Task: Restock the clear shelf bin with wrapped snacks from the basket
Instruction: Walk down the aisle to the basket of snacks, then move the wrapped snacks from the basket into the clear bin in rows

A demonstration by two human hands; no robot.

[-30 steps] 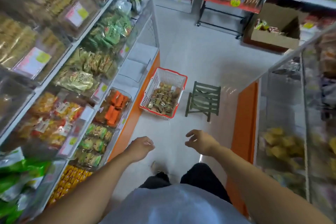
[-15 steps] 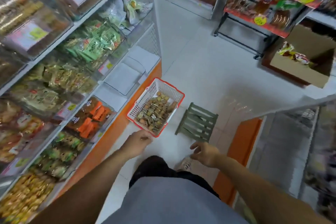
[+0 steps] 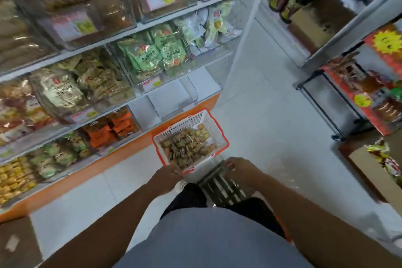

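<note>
A white basket with a red rim (image 3: 218,130) sits on the floor by the shelf base, filled with small brown wrapped snacks (image 3: 186,144). My left hand (image 3: 168,177) reaches to the basket's near corner; blur hides whether its fingers grip the rim. My right hand (image 3: 237,168) is on the far edge of a green slatted stool (image 3: 219,187), fingers bent over it. Empty clear shelf bins (image 3: 171,98) stand on the low shelf just behind the basket.
Shelves on the left hold clear bins of packaged snacks, with orange packs (image 3: 113,129) nearest the basket. An orange plinth (image 3: 121,148) runs along the floor. A red rack (image 3: 369,93) and a cardboard box (image 3: 374,172) stand on the right.
I have stepped forward and bent lower. The basket and stool are now right under my hands. My left hand reached the basket's corner and my right hand landed on the stool.
</note>
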